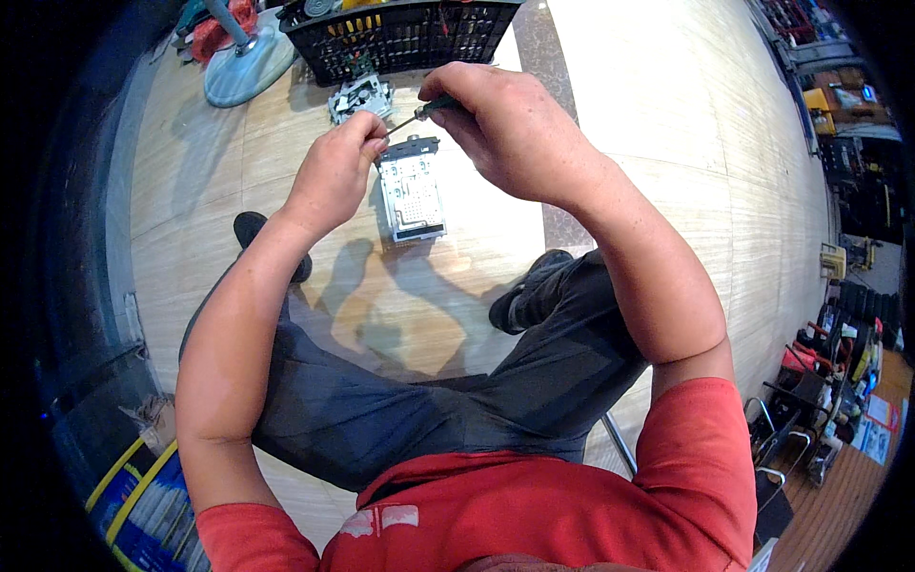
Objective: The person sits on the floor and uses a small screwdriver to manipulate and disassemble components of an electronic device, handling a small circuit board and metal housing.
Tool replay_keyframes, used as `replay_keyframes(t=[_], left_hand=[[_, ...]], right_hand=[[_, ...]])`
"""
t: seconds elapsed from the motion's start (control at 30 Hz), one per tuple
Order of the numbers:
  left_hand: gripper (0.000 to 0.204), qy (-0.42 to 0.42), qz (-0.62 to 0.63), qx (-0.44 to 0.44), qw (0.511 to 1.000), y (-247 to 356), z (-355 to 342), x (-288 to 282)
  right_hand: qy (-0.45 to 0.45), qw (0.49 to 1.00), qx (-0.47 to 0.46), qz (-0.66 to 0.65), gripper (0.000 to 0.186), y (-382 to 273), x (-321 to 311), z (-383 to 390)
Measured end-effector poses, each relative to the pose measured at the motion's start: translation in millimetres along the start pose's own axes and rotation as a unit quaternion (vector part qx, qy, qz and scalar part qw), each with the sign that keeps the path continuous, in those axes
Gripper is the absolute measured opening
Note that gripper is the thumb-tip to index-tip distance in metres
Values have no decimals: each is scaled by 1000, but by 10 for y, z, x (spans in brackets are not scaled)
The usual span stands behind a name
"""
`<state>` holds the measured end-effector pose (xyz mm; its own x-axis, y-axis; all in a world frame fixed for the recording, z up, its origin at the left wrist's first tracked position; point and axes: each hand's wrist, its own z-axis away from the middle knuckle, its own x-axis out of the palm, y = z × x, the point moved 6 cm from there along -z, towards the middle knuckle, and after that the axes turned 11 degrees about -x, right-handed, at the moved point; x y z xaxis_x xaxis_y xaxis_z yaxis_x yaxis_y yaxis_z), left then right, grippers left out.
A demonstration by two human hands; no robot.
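My right hand (pixel 515 129) is closed round the dark green handle of a screwdriver (pixel 406 124). The thin shaft slants down to the left, toward the fingertips of my left hand (pixel 335 170). Those fingers are pinched at the shaft's tip, and what lies between them is too small to make out. Just below both hands, a boxy silver metal electronic unit (pixel 414 195) with a black end piece lies on the floor. Beyond my left hand lies a loose metal mechanism (pixel 360 98) with a small green board.
A black plastic crate (pixel 400 46) filled with parts stands at the far side. Left of it is a round pale stand base (pixel 250 71) with a pole. Shelves and a wooden bench (pixel 848 515) with tools line the right. My shoes (pixel 534 291) flank the unit on the tiled floor.
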<state>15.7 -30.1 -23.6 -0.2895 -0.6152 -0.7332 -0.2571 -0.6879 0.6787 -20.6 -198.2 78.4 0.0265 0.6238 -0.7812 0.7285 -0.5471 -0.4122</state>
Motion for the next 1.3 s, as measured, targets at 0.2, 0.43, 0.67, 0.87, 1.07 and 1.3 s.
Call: replay_keyframes(t=[0.2, 0.43, 0.67, 0.87, 1.07, 1.3], left_hand=[[6, 24, 37, 4, 999, -23, 4, -56], [5, 33, 88, -1, 996, 54, 10, -142], [10, 49, 108, 13, 993, -6, 11, -188], [17, 27, 222, -30, 974, -63, 8, -182], [21, 10, 278, -59, 959, -98, -11, -154], [21, -43, 375, -84, 922, -188, -44, -91]], right_hand=[[17, 1000, 5, -12, 14, 0, -54, -29], [40, 999, 16, -18, 18, 31, -167, -27], [54, 998, 24, -8, 19, 29, -213, -14], [73, 996, 24, -35, 16, 18, -216, -14], [88, 996, 13, -25, 16, 4, -250, -17], [95, 995, -1, -13, 18, 11, -235, -6]])
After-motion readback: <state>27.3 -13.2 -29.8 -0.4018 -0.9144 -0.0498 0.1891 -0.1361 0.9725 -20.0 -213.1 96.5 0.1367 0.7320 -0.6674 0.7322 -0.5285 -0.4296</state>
